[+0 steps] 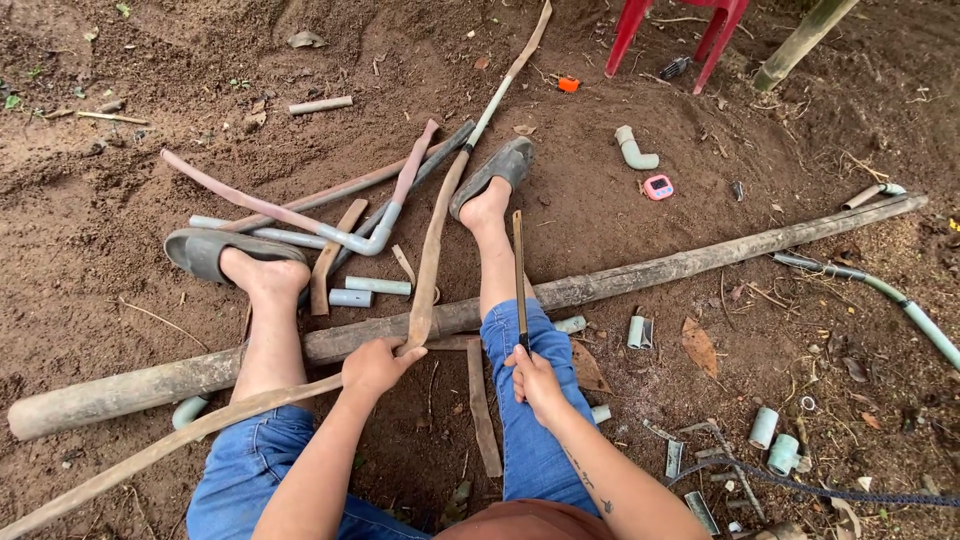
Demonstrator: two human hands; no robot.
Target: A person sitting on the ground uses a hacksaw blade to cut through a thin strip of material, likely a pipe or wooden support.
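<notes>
I sit on bare soil with both legs stretched out. My left hand [374, 367] is closed on a long, bent, flattened tan pipe strip [430, 262] that runs from bottom left up past my right foot. My right hand [537, 381] rests on my right knee and grips a long thin knife [519, 275] with its blade pointing away from me along my shin. The strip lies across a thick muddy bamboo pole [700, 262] that runs under my legs.
Bent grey-blue pipes with an elbow joint [350, 240] lie between my dark shoes. Short pipe offcuts [775, 440] litter the right. A pink gadget [657, 187], a pipe elbow [634, 150], red chair legs [712, 35] and a green hose [915, 310] lie beyond.
</notes>
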